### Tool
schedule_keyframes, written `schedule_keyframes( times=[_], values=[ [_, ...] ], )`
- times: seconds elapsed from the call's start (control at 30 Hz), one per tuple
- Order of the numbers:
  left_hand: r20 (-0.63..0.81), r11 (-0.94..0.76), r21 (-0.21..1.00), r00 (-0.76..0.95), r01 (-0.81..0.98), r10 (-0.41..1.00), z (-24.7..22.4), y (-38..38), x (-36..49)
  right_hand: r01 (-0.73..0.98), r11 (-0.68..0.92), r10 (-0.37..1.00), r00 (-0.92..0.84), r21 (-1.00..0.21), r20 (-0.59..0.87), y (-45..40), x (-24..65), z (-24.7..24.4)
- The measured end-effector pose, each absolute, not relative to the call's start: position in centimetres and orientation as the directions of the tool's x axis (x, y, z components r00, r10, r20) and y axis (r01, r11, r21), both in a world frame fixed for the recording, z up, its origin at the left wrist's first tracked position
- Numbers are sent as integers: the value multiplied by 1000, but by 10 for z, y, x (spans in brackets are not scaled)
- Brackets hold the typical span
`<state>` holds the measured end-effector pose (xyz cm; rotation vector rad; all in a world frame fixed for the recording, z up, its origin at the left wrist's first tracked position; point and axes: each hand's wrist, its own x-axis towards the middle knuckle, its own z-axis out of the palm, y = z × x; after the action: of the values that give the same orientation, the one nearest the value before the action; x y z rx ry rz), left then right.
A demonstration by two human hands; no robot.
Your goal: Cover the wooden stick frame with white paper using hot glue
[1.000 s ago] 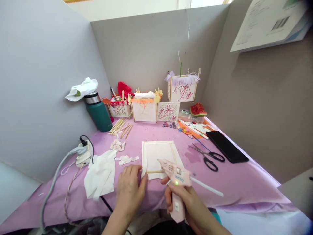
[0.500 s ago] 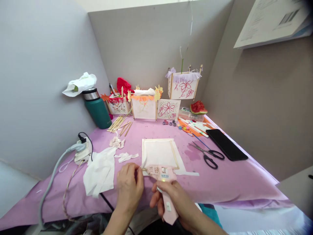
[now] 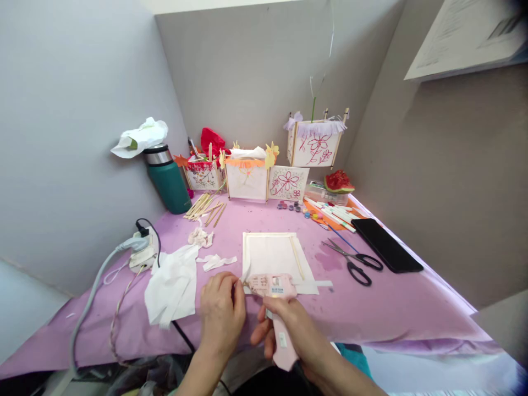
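In my right hand is a pink glue gun, gripped by its handle. Its nozzle points left, over the near left corner of a white paper sheet. Thin wooden sticks line the sheet; one stick shows bare along the right side. The gun covers much of the sheet's near edge. My left hand is closed at that same corner, thumb and fingers drawn together close to the nozzle; what they pinch is hidden. A narrow white strip sticks out to the right from behind the gun.
Black-handled scissors and a phone lie right. To the left are cloth-like white paper, a power strip with cords and a green bottle. Bamboo sticks and decorated paper lanterns stand at the back.
The view has shifted slightly. The white strip by the sheet's near edge has moved up a little. The glow on the glue gun no longer shows; both hands stay near the same corner.
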<state>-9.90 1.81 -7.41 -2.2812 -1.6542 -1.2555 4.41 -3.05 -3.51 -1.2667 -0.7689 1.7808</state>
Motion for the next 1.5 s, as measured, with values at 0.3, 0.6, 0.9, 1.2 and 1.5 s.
schedule_keyframes(
  times=[0.3, 0.6, 0.9, 1.2, 1.5],
  values=[
    [636, -422, 388, 94, 819, 766, -73, 18, -98, -199, -505, 863, -156, -840, -481, -27, 43, -36],
    [634, -425, 390, 96, 817, 767, -74, 18, -99, -184, -526, 850, -164, -831, -501, -25, 43, -36],
    [634, -423, 393, 92, 817, 767, -74, 18, -99, -166, -519, 854, -145, -839, -500, -23, 44, -35],
    [645, -427, 384, 93, 819, 758, -74, 18, -99, -159, -550, 834, -155, -820, -530, -24, 42, -34],
    [638, -418, 384, 91, 823, 765, -73, 17, -99, -148, -562, 826, -149, -814, -544, -22, 41, -33]
  ],
)
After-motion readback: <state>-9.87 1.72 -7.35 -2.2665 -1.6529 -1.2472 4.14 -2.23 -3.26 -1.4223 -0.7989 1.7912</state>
